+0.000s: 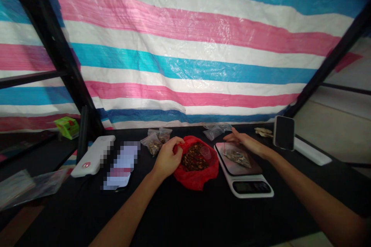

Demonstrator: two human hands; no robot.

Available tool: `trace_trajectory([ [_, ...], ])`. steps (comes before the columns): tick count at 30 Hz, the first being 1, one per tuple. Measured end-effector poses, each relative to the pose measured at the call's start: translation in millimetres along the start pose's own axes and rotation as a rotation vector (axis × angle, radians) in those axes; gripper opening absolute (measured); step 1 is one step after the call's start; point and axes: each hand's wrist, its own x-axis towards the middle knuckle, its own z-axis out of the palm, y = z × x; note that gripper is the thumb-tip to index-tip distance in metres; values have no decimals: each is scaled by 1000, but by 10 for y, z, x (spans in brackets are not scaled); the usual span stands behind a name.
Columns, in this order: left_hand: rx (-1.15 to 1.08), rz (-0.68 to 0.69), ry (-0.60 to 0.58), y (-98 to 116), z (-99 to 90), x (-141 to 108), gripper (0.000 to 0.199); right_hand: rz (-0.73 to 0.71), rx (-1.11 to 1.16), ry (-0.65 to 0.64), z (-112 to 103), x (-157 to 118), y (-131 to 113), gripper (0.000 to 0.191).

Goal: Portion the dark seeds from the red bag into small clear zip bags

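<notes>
My left hand [170,156] is closed on the rim of a red plastic bag [194,181], its thumb and fingers pinched at the upper left edge. The bag lies open, full of brown seed-like bits [193,158], with a small clear cup [205,153] resting on them. Just right of it stands a white kitchen scale [232,179] with a metal plate. A clear zip bag [237,157] of similar brown bits lies on that plate. My right hand [246,141] is over the plate's far edge with fingers stretched out, beside the zip bag; whether it touches is unclear.
Several filled zip bags [153,143] lie behind my left hand, and clear bags [214,132] behind the scale. A phone [123,166] and a white device [94,156] lie left. At right, another phone [284,133] stands upright by a white bar [313,150]. Striped sheeting [185,61] hangs behind.
</notes>
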Motion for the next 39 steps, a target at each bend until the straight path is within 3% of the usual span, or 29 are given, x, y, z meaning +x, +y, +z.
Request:
trace_trajectory([
  [2, 18, 5, -2, -11, -8, 3, 24, -22, -60, -103, 51, 167, -133, 89],
  [5, 32, 13, -12, -24, -10, -2, 24, -59, -79, -152, 198, 309, -312, 84],
  [9, 34, 14, -8, -22, 0, -13, 24, -164, -48, -104, 289, 171, -639, 73],
  [10, 35, 17, -2, -17, 2, -14, 24, -226, -33, -8, 266, 79, -727, 65],
  [12, 34, 25, 11, -8, 2, -13, 24, -434, 71, 469, 173, -144, -856, 50],
  [14, 32, 31, 27, -2, -1, -11, 23, -553, 259, 820, 50, -379, -874, 40],
  [17, 30, 30, 42, 4, -3, -9, 22, -533, 365, 965, -97, -686, -660, 28],
  [19, 34, 27, 39, 9, -1, -9, 22, -440, 352, 1054, -131, -851, -422, 32],
  [23, 50, 37, 25, 11, 3, -5, 22, -279, 194, 1053, -43, -1083, -57, 39],
  [26, 97, 88, 93, -4, -12, -4, 22, -232, -71, 798, 104, -1109, 0, 36],
  [29, 137, 128, 118, -5, -45, -23, 24, -297, -293, 519, 261, -974, -4, 57],
  [31, 132, 151, 87, 19, -66, -48, 26, -328, -376, 412, 353, -843, 8, 66],
  [35, 131, 191, 50, 126, -74, -99, 28, -269, -243, 350, 493, -661, -64, 56],
  [39, 101, 208, -10, 232, -37, -134, 26, -360, 0, 447, 682, -583, -471, 56],
])
